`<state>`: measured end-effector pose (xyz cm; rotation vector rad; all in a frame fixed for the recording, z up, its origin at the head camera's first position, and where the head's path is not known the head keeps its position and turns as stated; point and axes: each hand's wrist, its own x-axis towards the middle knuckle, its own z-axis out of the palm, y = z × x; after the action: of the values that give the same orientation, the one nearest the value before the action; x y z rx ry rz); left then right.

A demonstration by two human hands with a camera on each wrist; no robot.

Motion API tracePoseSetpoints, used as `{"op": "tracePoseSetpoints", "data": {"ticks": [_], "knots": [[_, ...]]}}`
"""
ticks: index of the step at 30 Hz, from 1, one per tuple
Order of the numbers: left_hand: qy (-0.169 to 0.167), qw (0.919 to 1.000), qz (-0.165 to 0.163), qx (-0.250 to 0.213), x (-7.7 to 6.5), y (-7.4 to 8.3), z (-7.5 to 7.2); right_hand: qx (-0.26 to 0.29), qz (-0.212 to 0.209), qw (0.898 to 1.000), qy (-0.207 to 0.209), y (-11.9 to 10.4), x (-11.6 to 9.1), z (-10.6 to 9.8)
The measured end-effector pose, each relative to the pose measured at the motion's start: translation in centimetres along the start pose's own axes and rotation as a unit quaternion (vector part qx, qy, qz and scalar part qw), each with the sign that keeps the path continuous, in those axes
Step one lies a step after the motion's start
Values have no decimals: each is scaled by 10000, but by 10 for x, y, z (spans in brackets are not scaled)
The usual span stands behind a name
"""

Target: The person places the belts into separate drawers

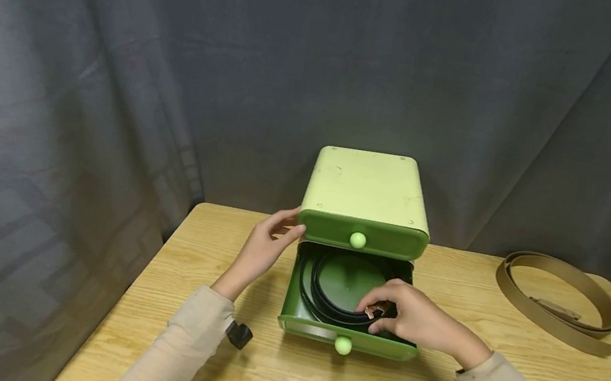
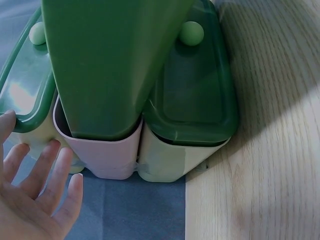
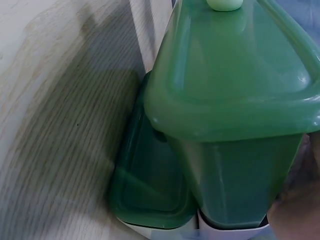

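Observation:
In the head view, a small cabinet (image 1: 367, 186) with a pale yellow-green top and green drawers stands on the table. One green drawer (image 1: 298, 326), below the top one, is pulled out towards me. A coiled black belt (image 1: 319, 300) with a copper-coloured buckle (image 1: 372, 312) lies inside it. My right hand (image 1: 411, 313) reaches into this drawer and pinches the belt at its buckle between thumb and fingers. At the cabinet's upper left corner, my left hand (image 1: 265, 243) rests its fingers along the side, the thumb by the top drawer's (image 2: 25, 95) front edge.
A coiled tan belt (image 1: 556, 323) lies on the wooden table (image 1: 221, 374) at the right. Below the pulled-out drawer, another drawer (image 2: 195, 95) sits closed in the left wrist view. Grey curtains (image 1: 274, 82) hang behind and to the left.

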<state>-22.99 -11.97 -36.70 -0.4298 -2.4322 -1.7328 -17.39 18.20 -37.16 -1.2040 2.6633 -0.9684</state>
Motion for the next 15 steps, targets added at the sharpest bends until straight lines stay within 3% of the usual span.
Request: {"op": "tracePoseSetpoints", "data": {"ticks": [11, 15], "knots": [[12, 10000, 30, 83, 0, 0, 0, -23, -122, 9997, -208, -3, 2, -4], [32, 9999, 36, 98, 0, -1, 1, 216, -6, 9993, -305, -2, 2, -5]]}}
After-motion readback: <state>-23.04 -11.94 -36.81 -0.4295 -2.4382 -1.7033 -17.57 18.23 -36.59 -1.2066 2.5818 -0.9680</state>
